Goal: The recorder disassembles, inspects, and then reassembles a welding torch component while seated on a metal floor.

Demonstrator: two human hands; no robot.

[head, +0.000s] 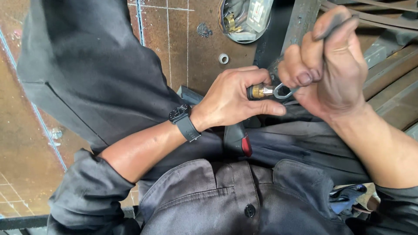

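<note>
Grey work clothing (226,196) fills the bottom of the head view, and a black and red tool handle (238,140) rests in the lap just above it.

Above that, the left hand (233,99), with a black wristwatch (183,119) on its wrist, is curled closed around a dark barrel ending in a brass fitting (257,91), thumb stretched along the underside. Only the brass end shows; the rest is hidden in the fist. The right hand (333,69), grimy with dark dust, is clenched on a small flat metal wrench (284,91) whose ring end sits on the silvery tip beside the brass.

Both parts look rigid, small and light. Brass is likely smooth, so the barrel behind it seems the surer place to grip, while the thin wrench probably wants a pinch close to its ring.

Further out, a white washer (223,58) lies on the rusty brown floor (191,48), near a round dish of small parts (244,21) and dark steel bars (300,21).
</note>
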